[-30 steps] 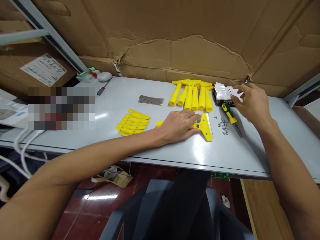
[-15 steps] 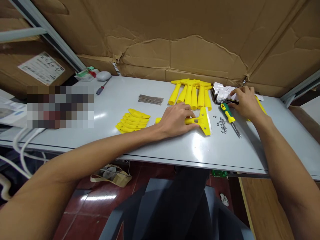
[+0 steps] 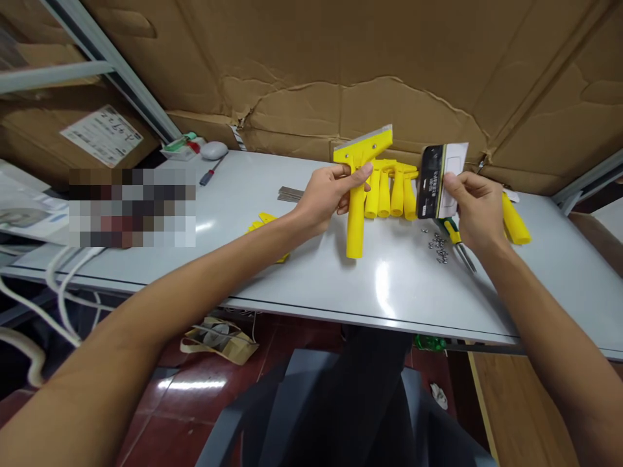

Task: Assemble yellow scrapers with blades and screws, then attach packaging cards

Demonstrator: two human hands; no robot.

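My left hand is closed round the neck of a yellow scraper, lifted upright above the table with its blade edge up and handle down. In my right hand a black and white printed card sleeve is pinched between thumb and fingers, to the right of the scraper. Behind the scraper lie several yellow scraper handles. Below the sleeve are a green and yellow screwdriver, partly covered by my right hand, and a scatter of small screws.
Metal blades and yellow plastic pieces lie left, partly behind my left arm. Another yellow handle lies at the right. A dark screwdriver rests at the far left. Cardboard walls the table's back.
My left hand has raised the scraper from the table and turned its blade upward. My right hand has picked up a card sleeve from the pile and brought it nearer.
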